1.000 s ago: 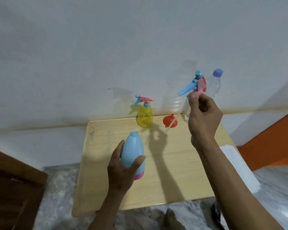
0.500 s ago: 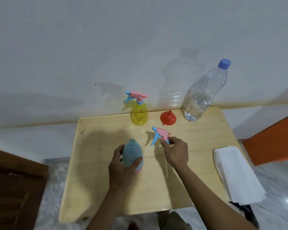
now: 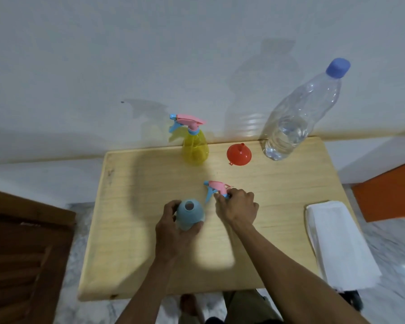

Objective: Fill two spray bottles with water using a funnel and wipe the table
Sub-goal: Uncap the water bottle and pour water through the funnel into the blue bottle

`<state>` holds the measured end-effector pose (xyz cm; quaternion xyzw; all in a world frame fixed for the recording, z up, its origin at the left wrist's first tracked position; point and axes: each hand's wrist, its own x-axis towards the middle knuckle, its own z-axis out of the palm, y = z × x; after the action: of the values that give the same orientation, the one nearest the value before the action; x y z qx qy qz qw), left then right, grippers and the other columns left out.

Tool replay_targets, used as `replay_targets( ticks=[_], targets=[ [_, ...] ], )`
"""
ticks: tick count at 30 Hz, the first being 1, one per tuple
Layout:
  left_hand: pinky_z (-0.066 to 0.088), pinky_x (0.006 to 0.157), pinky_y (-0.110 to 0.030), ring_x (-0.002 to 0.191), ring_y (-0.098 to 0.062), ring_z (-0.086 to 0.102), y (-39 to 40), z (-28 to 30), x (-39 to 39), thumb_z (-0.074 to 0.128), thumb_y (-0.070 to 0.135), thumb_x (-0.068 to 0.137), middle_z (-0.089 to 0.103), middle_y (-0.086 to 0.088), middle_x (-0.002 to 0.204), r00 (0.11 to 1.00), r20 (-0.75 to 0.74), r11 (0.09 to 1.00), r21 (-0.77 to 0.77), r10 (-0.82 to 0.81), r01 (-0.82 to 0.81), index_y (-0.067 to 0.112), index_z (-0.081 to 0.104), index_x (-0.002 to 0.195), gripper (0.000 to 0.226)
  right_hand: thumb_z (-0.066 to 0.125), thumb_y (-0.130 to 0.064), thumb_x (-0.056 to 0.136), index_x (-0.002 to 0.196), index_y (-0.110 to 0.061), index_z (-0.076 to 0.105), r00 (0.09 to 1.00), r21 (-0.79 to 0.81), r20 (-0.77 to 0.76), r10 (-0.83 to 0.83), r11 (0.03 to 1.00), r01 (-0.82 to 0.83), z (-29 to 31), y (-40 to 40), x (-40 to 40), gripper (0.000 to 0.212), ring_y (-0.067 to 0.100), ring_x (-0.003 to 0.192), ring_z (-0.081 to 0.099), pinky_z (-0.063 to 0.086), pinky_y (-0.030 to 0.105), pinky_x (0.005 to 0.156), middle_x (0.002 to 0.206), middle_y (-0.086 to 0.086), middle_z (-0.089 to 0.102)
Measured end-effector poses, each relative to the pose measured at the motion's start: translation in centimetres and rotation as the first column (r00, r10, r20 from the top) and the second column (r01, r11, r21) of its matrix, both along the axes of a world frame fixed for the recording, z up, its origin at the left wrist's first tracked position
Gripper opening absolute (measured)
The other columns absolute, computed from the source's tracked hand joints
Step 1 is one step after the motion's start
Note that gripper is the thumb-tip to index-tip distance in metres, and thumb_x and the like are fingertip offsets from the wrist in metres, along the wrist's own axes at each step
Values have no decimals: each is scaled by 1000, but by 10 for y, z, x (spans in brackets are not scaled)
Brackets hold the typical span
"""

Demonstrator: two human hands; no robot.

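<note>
My left hand (image 3: 171, 232) grips the blue spray bottle (image 3: 189, 213), which stands on the wooden table (image 3: 278, 232) with its neck uncapped. Just right of it my right hand (image 3: 237, 206) holds the pink and blue spray head (image 3: 216, 187) low over the table. A yellow spray bottle (image 3: 195, 149) with its head on stands at the back edge. The red funnel (image 3: 239, 154) lies mouth down beside it. A clear water bottle (image 3: 297, 118) with a blue cap, partly filled, stands at the back right.
A folded white cloth (image 3: 339, 244) lies on the table's right edge and overhangs it. A dark wooden panel (image 3: 21, 249) is at the left and an orange surface (image 3: 388, 195) at the right. A white wall rises behind the table.
My right hand has brought the spray head down from in front of the water bottle to the table beside the blue bottle. My left hand has kept its grip.
</note>
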<state>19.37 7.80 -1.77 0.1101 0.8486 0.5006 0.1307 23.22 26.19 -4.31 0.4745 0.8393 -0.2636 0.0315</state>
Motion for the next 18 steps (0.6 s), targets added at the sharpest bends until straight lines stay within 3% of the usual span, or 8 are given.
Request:
replay_targets(
  ticks=[6,18],
  targets=[
    [58,92,-38,107,-1,61,-2,0,1,96,20,60,62,22,114,1000,4,1000,-17,-21,21,31,54,114,69,56,-58,90,101,-23,70,1000,25,6,-1,1000,1,-2,-2,-2,39,27,112,52,38,40,86,105,1,70],
    [58,92,-38,107,-13,62,-3,2,0,95,23,60,61,16,115,998,-16,998,-16,-62,62,27,53,116,70,55,-62,92,106,-20,70,999,35,20,27,999,-28,3,-5,0,47,26,112,52,38,40,86,105,2,69]
  ],
)
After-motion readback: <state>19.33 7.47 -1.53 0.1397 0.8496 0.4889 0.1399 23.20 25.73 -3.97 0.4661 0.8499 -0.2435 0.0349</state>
